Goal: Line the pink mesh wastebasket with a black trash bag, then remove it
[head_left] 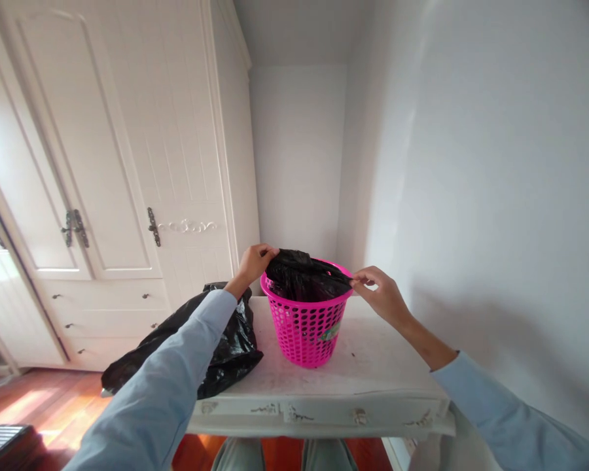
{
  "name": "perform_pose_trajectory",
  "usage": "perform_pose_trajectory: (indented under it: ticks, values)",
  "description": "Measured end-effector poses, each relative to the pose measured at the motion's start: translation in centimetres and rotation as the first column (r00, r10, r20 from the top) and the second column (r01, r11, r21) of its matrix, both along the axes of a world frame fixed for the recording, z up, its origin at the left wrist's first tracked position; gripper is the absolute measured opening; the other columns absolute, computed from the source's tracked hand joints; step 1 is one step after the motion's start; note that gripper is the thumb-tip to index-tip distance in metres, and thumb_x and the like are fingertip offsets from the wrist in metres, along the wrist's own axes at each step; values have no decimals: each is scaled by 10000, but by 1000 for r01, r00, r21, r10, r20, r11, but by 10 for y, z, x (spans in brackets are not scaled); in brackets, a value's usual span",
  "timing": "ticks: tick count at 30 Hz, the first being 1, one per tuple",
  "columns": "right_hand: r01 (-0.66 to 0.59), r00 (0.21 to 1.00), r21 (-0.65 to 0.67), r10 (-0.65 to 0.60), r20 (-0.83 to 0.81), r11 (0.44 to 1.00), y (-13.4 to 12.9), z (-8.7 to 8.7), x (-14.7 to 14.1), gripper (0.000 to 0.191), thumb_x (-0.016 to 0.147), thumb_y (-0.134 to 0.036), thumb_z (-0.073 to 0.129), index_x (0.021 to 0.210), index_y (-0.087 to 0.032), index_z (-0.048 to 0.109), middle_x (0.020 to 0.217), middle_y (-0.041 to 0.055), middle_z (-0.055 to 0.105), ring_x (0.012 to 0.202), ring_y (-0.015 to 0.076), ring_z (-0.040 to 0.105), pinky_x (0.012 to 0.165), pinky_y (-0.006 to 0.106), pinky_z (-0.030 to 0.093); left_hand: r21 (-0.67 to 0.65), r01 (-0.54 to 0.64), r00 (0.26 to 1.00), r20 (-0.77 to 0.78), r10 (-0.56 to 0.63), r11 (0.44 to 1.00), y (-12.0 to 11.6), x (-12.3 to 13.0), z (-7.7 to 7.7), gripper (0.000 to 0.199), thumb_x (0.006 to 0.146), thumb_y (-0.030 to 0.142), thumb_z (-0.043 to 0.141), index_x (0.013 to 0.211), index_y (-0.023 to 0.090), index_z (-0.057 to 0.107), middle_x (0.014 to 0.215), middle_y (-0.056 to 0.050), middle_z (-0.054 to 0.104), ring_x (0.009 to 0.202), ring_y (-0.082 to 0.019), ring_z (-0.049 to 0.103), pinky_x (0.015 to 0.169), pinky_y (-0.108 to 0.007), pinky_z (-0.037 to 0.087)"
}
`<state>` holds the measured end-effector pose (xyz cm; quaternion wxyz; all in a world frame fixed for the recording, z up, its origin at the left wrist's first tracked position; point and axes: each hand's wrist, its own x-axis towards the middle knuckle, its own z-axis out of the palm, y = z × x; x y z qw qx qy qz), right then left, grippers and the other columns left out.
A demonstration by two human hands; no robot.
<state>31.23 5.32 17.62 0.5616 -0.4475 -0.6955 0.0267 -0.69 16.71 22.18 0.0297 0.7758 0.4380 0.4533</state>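
A bright pink plastic basket (304, 330) with round holes and a green label stands upright on a white table (383, 360). Inside its mouth sits a black plastic bag (302, 278), its upper edge stretched across the opening. My left hand (255, 261) pinches the bag's edge at the basket's left rear rim. At the right rim, my right hand (380, 294) pinches the opposite end between thumb and fingers. A second black plastic bag (233, 343) lies crumpled on the table to the left, partly hidden beneath my left forearm.
A white wardrobe (186, 163) with drawers stands to the left. The table meets a pale wall (485, 196) on the right. Wooden floor (73, 399) shows at lower left, with a dark ridged object (10, 445) on it. My knees are under the table's front edge.
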Motion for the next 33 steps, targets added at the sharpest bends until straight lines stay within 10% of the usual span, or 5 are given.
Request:
perform_pose_trajectory:
  ticks: [7,14,19,27,33]
  values:
    - [-48,998,-20,47,-31,999,11,18,-24,410,864,-437,639,1188,-186,623,1117,123,709,993,237,682,940,424,542,83,160,985,-81,-153,984,-26,23,10,462,1018,437,342,1174,168,683,1215,-103,710,1160,-215,638,1032,-341,471]
    - [-95,970,-275,152,191,957,53,48,-37,516,815,-167,630,1329,-148,586,909,60,750,838,194,700,870,365,551,78,273,910,-343,-231,959,-38,30,30,230,878,438,656,938,240,755,942,-60,751,998,-247,666,998,-396,457]
    - [-105,983,-226,135,121,968,58,47,-23,400,863,-249,616,1242,-126,649,973,101,755,878,209,702,897,393,551,147,155,969,-214,-121,977,-42,13,22,356,989,449,477,975,185,716,957,-95,728,897,-241,659,846,-372,498]
    - [-286,932,-316,340,129,905,68,58,-44,484,788,-240,734,1262,-173,668,1101,109,770,1056,243,718,1004,426,529,172,290,954,-129,-270,941,-55,35,23,250,974,323,508,1020,207,725,1015,-67,742,998,-201,649,991,-348,460]
    - [-276,960,-206,260,-101,939,56,55,-19,340,727,-372,742,997,-166,732,966,94,776,898,238,723,891,411,566,119,32,927,367,-74,992,-64,8,19,190,898,334,549,866,192,671,911,-67,678,903,-204,606,864,-341,476]
